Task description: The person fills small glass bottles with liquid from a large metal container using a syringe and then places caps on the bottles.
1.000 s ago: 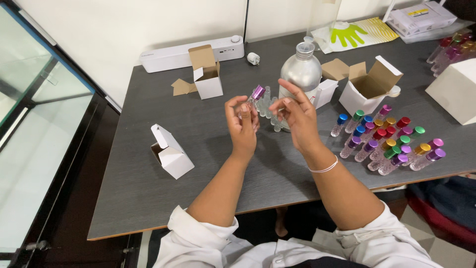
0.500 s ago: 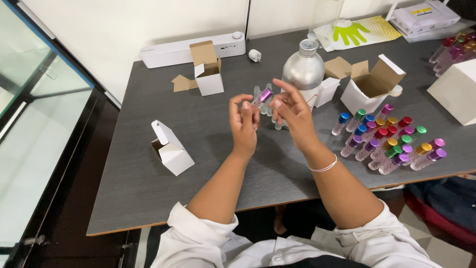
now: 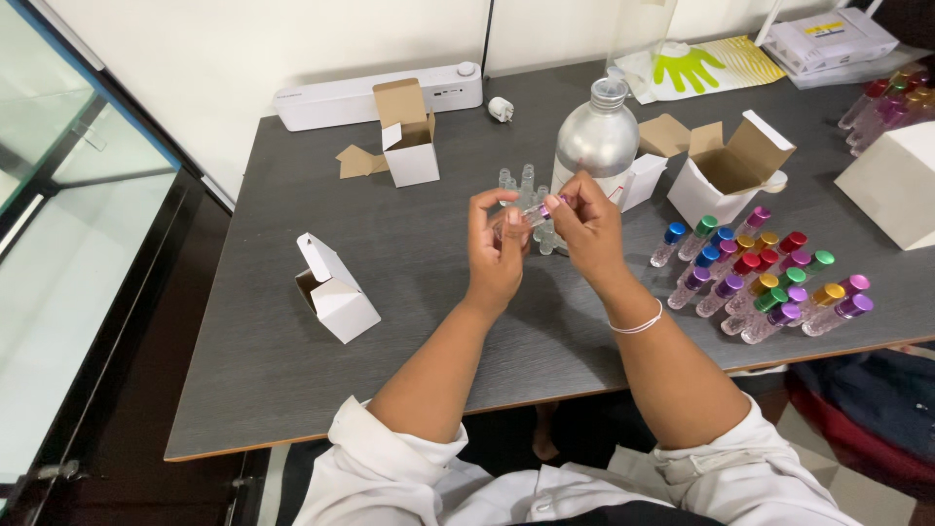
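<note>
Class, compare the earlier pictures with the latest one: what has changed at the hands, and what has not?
Both hands came lower and closer together; the left hand and right hand now pinch the small vial with the purple cap between them. The silver bottle and capped vials stayed put.

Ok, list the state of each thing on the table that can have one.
small vial: held between both hands, purple cap on
left hand: gripping the vial body
right hand: fingers at the cap
silver bottle: upright, capped
capped vials: lying in rows
white box: open, on its side
box by the wall: upright, flap open
</note>
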